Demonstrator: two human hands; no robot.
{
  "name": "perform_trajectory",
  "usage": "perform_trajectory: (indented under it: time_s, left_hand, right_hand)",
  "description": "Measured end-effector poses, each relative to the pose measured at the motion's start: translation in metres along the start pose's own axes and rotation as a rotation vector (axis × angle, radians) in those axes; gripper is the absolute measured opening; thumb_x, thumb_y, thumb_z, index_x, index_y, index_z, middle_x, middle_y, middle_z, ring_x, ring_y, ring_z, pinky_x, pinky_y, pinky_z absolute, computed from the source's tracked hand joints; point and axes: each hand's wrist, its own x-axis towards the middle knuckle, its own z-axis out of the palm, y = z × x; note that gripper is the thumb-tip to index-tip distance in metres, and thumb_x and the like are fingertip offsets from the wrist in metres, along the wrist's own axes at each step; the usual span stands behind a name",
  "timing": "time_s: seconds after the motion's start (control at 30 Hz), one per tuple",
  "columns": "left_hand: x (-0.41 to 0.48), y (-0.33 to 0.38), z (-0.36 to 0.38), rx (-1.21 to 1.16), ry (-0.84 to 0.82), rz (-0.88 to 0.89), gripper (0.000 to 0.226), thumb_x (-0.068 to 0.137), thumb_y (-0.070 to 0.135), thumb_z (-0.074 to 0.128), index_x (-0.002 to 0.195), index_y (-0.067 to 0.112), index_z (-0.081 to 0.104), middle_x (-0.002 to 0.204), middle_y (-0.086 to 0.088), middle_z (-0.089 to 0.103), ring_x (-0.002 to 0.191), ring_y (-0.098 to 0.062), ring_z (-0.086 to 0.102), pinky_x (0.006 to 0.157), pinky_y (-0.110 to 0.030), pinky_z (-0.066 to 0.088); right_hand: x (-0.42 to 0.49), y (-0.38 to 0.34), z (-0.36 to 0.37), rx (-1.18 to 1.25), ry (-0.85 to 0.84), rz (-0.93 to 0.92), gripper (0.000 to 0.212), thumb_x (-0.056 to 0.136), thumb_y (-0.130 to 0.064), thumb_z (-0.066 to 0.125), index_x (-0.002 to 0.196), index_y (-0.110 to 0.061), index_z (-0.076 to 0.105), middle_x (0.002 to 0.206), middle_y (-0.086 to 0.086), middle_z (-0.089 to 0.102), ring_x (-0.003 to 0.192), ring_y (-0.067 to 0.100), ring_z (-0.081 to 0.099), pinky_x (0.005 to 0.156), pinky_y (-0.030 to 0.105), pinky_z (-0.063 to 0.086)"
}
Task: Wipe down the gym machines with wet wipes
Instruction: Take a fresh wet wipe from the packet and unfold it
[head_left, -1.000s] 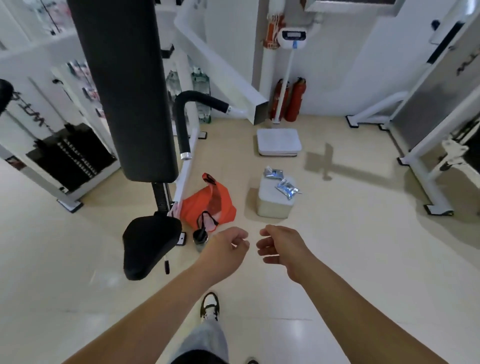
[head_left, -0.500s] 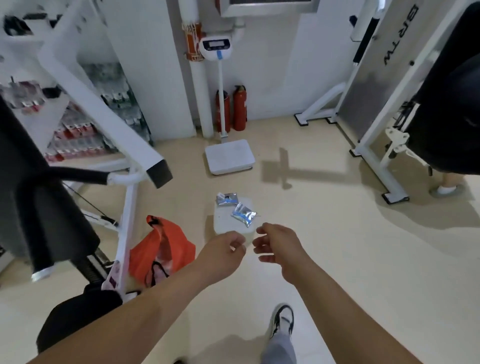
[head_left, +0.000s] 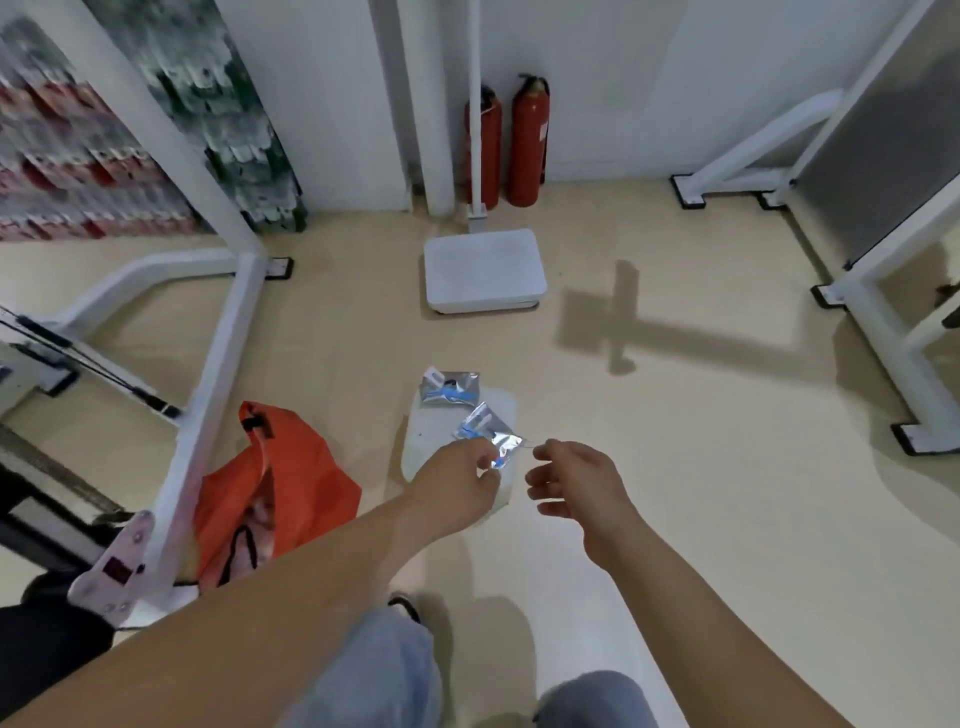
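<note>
Two silver wet wipe packets lie on a low white box on the floor in front of me. The far packet rests at the box's back edge. My left hand reaches down to the near packet and pinches its near corner between thumb and fingers. Just right of that packet, my right hand hovers with fingers loosely curled and apart, holding nothing. The white frame of a gym machine slants down on my left.
An orange bag lies beside the machine frame, left of the box. A white floor scale and two red fire extinguishers stand by the far wall. More white machine frames stand at right. My legs are below.
I have stepped closer to the box and looked further down. Both hands have come down over it, and my left hand has reached the near packet.
</note>
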Motion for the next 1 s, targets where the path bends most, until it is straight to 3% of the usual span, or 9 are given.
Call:
perform_trajectory:
  time_s: [0.3,0.43,0.5,0.57,0.63,0.73,0.8,0.9,1.0]
  left_hand:
    - [0.209,-0.165,0.115,0.154,0.013,0.018,0.034,0.098,0.019,0.059,0.132,0.018,0.062,0.139,0.0,0.053,0.115,-0.021,0.059,0.098,-0.027,0.044]
    - [0.265,-0.193,0.142,0.247,-0.007,0.101,0.05,0.1,0.023,0.056,0.15,0.027,0.048,0.162,0.005,0.031,0.138,-0.018,0.046,0.104,-0.024,0.038]
    - [0.277,-0.197,0.153,0.312,-0.042,0.127,0.052,0.102,0.025,0.054,0.153,0.032,0.043,0.165,0.006,0.024,0.139,-0.019,0.046,0.102,-0.024,0.038]
    - [0.282,-0.2,0.162,0.344,-0.01,0.139,0.045,0.103,0.027,0.053,0.147,0.03,0.05,0.156,0.004,0.037,0.132,-0.022,0.052,0.1,-0.029,0.044]
    - [0.284,-0.205,0.169,0.343,0.067,0.132,0.031,0.102,0.031,0.052,0.131,0.025,0.062,0.132,0.002,0.054,0.117,-0.023,0.058,0.093,-0.036,0.05]
    - [0.288,-0.211,0.175,0.401,0.134,0.109,0.029,0.105,0.038,0.046,0.111,0.02,0.069,0.111,0.002,0.056,0.101,-0.021,0.06,0.082,-0.038,0.052]
    - [0.294,-0.213,0.177,0.441,0.172,0.132,0.031,0.106,0.037,0.045,0.105,0.017,0.069,0.105,0.003,0.052,0.101,-0.022,0.058,0.077,-0.035,0.048]
    - [0.308,-0.215,0.18,0.433,0.198,0.15,0.025,0.103,0.036,0.053,0.102,0.019,0.072,0.11,0.002,0.052,0.107,-0.022,0.054,0.075,-0.034,0.046]
    - [0.315,-0.217,0.184,0.368,0.238,0.132,0.016,0.097,0.033,0.062,0.101,0.024,0.075,0.112,0.002,0.051,0.108,-0.02,0.055,0.076,-0.035,0.049]
  right_hand:
    - [0.272,0.163,0.026,0.027,0.07,0.0,0.015,0.101,-0.023,0.057,0.107,-0.013,0.065,0.097,0.005,0.063,0.075,0.023,0.064,0.072,0.039,0.053]
    - [0.361,0.196,0.029,0.008,0.057,0.011,0.042,0.095,-0.035,0.065,0.128,-0.011,0.058,0.109,0.005,0.062,0.079,0.023,0.061,0.07,0.036,0.053]
    - [0.385,0.203,0.034,0.019,0.024,0.01,0.045,0.092,-0.039,0.069,0.127,-0.016,0.054,0.107,0.003,0.064,0.078,0.022,0.06,0.065,0.032,0.054]
    - [0.396,0.207,0.038,0.038,-0.004,0.014,0.04,0.089,-0.039,0.072,0.117,-0.017,0.054,0.102,0.004,0.065,0.077,0.022,0.059,0.062,0.029,0.054]
    - [0.401,0.209,0.041,0.051,0.008,0.018,0.036,0.088,-0.037,0.076,0.107,-0.013,0.057,0.098,0.006,0.064,0.077,0.023,0.058,0.063,0.031,0.051]
    - [0.405,0.214,0.044,0.007,0.087,-0.035,0.045,0.076,-0.041,0.084,0.103,-0.013,0.061,0.105,0.007,0.068,0.077,0.022,0.063,0.068,0.034,0.051]
    - [0.407,0.215,0.047,-0.127,0.134,-0.097,0.053,0.061,-0.05,0.086,0.098,-0.021,0.063,0.115,0.01,0.061,0.08,0.022,0.067,0.068,0.034,0.053]
    - [0.408,0.21,0.05,-0.292,0.166,-0.177,0.038,0.072,-0.041,0.087,0.091,-0.019,0.062,0.108,-0.005,0.039,0.083,0.02,0.066,0.077,0.037,0.057]
    - [0.411,0.205,0.053,-0.372,0.18,-0.258,0.031,0.078,-0.037,0.083,0.085,-0.016,0.062,0.107,0.001,0.047,0.075,0.018,0.063,0.074,0.035,0.055]
